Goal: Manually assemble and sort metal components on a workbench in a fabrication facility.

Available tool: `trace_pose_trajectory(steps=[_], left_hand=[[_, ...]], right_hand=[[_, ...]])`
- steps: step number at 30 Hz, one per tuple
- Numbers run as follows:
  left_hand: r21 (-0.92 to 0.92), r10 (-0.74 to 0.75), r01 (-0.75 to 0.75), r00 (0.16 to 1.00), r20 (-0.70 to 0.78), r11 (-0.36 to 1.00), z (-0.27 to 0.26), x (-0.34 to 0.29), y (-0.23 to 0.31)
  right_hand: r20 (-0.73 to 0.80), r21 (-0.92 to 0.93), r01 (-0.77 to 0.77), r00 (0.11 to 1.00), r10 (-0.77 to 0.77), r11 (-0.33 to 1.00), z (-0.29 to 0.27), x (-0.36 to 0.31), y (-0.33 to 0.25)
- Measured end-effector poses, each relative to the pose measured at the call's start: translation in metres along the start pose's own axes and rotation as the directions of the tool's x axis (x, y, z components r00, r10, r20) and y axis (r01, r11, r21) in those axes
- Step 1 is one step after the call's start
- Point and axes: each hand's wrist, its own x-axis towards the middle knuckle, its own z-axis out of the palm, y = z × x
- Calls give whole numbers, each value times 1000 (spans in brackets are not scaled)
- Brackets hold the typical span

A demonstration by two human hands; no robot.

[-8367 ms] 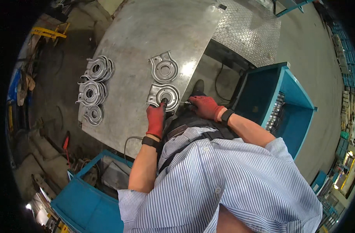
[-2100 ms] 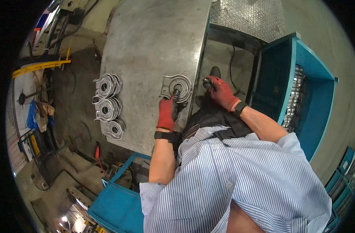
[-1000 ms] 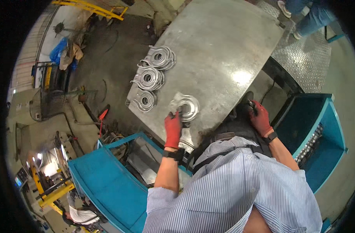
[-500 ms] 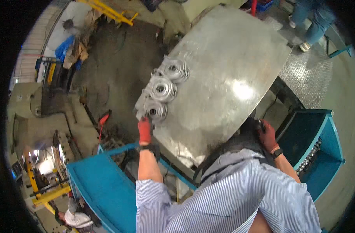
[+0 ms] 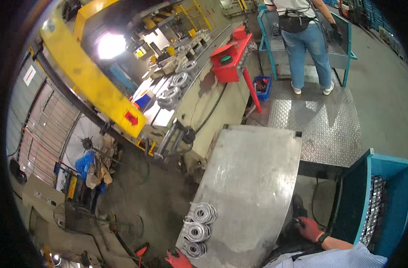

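— Looking down the metal table (image 5: 253, 178), where do the shiny parts sit?

— At its near left corner. Three stacks of round metal flanges (image 5: 198, 231) stand in a short row that runs along the table's left edge, from the nearest stack by the corner to the farthest one further up the sheet. The row's long axis follows that edge, slanting slightly to the right as it goes away from the person.

— How do they look?

— Bright, silvery rings lying flat, each with a raised hub and a dark hole in the middle, piled a few high. The middle stack shows its concentric rings most clearly; the nearest one is partly cut off by the red glove.

— Which hand is that?

— The left hand (image 5: 178, 259), in a red glove, at the bottom edge of the view, touching or just beside the nearest stack. Only its top shows, so I cannot tell whether it grips anything.

— And the other?

— The right hand (image 5: 309, 228), also red-gloved, is off the table's near right edge, fingers curled around something small and dark. What it is I cannot tell. A blue bin (image 5: 378, 201) stands to its right, and another person (image 5: 304, 40) stands far off on the chequer plate (image 5: 320, 120).
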Motion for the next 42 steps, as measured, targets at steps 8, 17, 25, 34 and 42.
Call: trace_pose_trajectory(steps=[8, 17, 25, 34, 42], left_hand=[[-262, 439, -460, 888, -138, 848, -126, 50, 272], [-502, 654, -643, 733, -187, 578, -99, 199, 559], [25, 555, -556, 824, -115, 831, -5, 343, 697], [340, 445, -432, 895, 46, 835, 22, 372, 749], [295, 688, -645, 723, -67, 705, 47, 368, 712]], right_hand=[[33, 96, -82, 996, 79, 992, -43, 54, 39], [-169, 199, -238, 947, 273, 951, -122, 110, 90], [-232, 127, -335, 905, 356, 934, -162, 110, 153], [-220, 143, -418, 870, 441, 897, -172, 124, 165], [-155, 195, -334, 918, 365, 922, -167, 135, 178]])
